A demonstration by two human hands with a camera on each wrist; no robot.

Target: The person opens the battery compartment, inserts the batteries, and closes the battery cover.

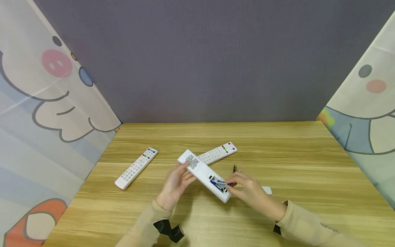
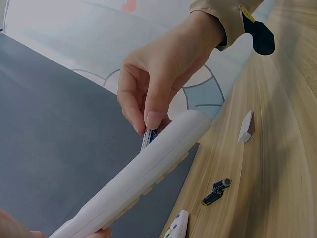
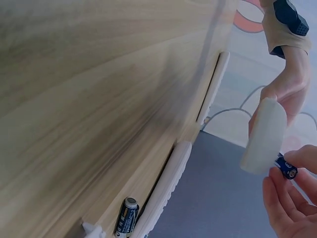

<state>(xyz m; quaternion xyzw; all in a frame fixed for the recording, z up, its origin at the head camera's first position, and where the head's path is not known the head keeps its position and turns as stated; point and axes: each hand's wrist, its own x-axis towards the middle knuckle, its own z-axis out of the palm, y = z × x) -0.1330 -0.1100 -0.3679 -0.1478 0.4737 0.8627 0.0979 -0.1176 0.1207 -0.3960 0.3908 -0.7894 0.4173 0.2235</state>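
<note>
Tan sleeves (image 1: pixel 142 223), soft cloth, black wrist mounts (image 1: pixel 169 230) nearest. Left hand (image 1: pixel 174 187) grips the white remote (image 1: pixel 202 171) by one end, back turned up and tilted, probably so the open battery bay (image 1: pixel 218 184) faces the right hand (image 1: pixel 248 188). Remote is held above the table, between both hands; smooth matte plastic, long rounded bar, grey printed label on the back.

Right hand is narrow: thumb and fingers pinch a blue battery (image 3: pixel 286 167), glossy cylinder, at the bay; likely held by one end so the other can tip toward the slot. Can't tell if it touches the contacts. Another battery (image 1: pixel 217 186) lies lengthwise in the bay.

White cover (image 1: pixel 267 190) lies on the table beside the right hand, likely put aside to expose the bay. Two loose dark batteries (image 2: pixel 217 191) lie together, within easy reach.

Farther: second remote (image 1: pixel 217 153) and third remote (image 1: pixel 135 168), buttons up, on streaky wood-grain table (image 1: pixel 293 154). Behind: dark woven-looking panel (image 1: pixel 197 61), creased cartoon curtains (image 1: pixel 24 137).
</note>
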